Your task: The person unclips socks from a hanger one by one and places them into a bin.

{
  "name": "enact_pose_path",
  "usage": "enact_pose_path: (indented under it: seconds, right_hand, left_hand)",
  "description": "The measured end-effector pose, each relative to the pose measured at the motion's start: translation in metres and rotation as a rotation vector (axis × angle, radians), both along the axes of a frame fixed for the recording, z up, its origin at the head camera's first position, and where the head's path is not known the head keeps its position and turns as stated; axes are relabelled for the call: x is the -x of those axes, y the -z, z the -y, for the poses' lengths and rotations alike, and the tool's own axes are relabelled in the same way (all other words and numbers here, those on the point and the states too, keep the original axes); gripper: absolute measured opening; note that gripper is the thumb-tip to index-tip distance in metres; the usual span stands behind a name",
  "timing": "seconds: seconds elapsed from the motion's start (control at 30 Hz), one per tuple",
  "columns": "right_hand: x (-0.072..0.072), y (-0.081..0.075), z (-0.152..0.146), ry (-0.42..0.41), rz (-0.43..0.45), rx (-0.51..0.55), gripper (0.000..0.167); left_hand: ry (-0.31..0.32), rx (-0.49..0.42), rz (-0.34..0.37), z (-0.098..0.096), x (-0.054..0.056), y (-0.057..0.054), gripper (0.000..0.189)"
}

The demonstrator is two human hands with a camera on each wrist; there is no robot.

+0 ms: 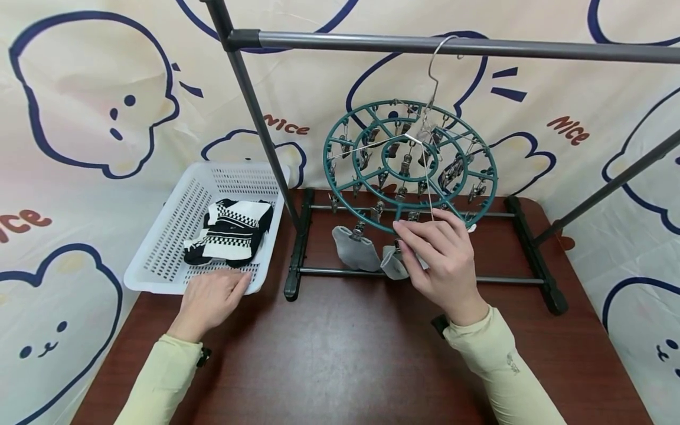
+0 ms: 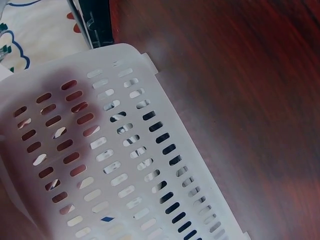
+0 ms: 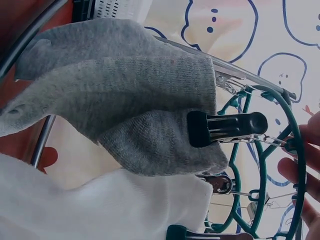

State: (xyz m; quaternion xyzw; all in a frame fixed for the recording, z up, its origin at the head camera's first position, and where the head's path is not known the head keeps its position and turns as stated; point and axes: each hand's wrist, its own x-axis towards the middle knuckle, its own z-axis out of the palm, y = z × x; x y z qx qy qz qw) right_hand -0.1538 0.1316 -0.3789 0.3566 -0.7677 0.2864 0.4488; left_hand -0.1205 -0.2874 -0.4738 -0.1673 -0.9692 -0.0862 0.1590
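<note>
My left hand [image 1: 215,298] lies over the near rim of a white plastic basket [image 1: 154,254], its fingers bent down past the rim and mostly hidden. Black-and-white patterned socks [image 1: 234,230] lie inside the basket. My right hand [image 1: 441,257] is at the near edge of a round green clip hanger [image 1: 340,203], fingertips touching its outer ring. Grey socks [image 3: 150,85] hang from this edge, one held by a dark clip [image 3: 230,127]. A white sock [image 3: 130,205] hangs beside them in the right wrist view.
The hanger's metal hook [image 1: 434,71] loops over the grey top bar [image 1: 345,41] of a rack. The rack's dark left foot [image 1: 297,254] stands between basket and hanger. Several unused metal clips dangle from the rings. A brown table [image 1: 340,348] lies beneath everything.
</note>
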Motion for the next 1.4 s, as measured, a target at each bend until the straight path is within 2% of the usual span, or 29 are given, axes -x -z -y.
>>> enact_pose_path:
  seconds: [0.23,0.53,0.67,0.73,0.83,0.97,1.03,1.1,1.17,1.3,1.4]
  right_hand:
    - [0.000,0.000,0.002,-0.004,-0.006,-0.004,0.024]
    - [0.000,0.002,0.002,-0.001,-0.007,-0.013,0.024]
    - [0.001,0.002,0.003,-0.001,-0.009,-0.015,0.024]
    - [0.001,0.001,0.003,-0.002,-0.010,-0.015,0.024]
    - [0.001,0.000,0.002,-0.002,-0.015,-0.015,0.024]
    - [0.001,-0.001,0.002,0.001,-0.018,-0.018,0.024]
    - [0.001,-0.002,0.002,0.001,-0.017,-0.020,0.024]
    - [0.001,-0.002,0.002,-0.001,-0.016,-0.022,0.024]
    - [0.000,-0.002,0.002,0.001,-0.014,-0.025,0.024]
    - [-0.001,-0.002,0.000,0.008,-0.007,-0.028,0.024]
    - [-0.002,-0.004,-0.003,0.016,0.001,-0.032,0.024]
  left_hand:
    - [-0.003,-0.006,-0.006,0.000,-0.001,-0.001,0.050]
    - [0.013,-0.026,-0.139,0.001,-0.001,0.010,0.048]
    - [0.018,-0.037,-0.145,0.000,0.000,0.009,0.046]
    - [0.019,-0.043,-0.155,-0.002,0.000,0.006,0.036]
    - [0.040,-0.052,-0.205,-0.010,0.001,-0.002,0.020]
    - [0.129,-0.100,-0.285,-0.038,0.007,-0.013,0.032]
    - [0.185,-0.145,-0.291,-0.058,0.009,-0.018,0.036]
    - [0.234,-0.204,-0.266,-0.079,0.011,-0.022,0.042]
    - [0.268,-0.290,-0.197,-0.099,0.013,-0.026,0.051]
    - [0.279,-0.518,0.037,-0.130,0.022,-0.032,0.075]
    - [0.281,-0.721,0.231,-0.148,0.034,-0.034,0.086]
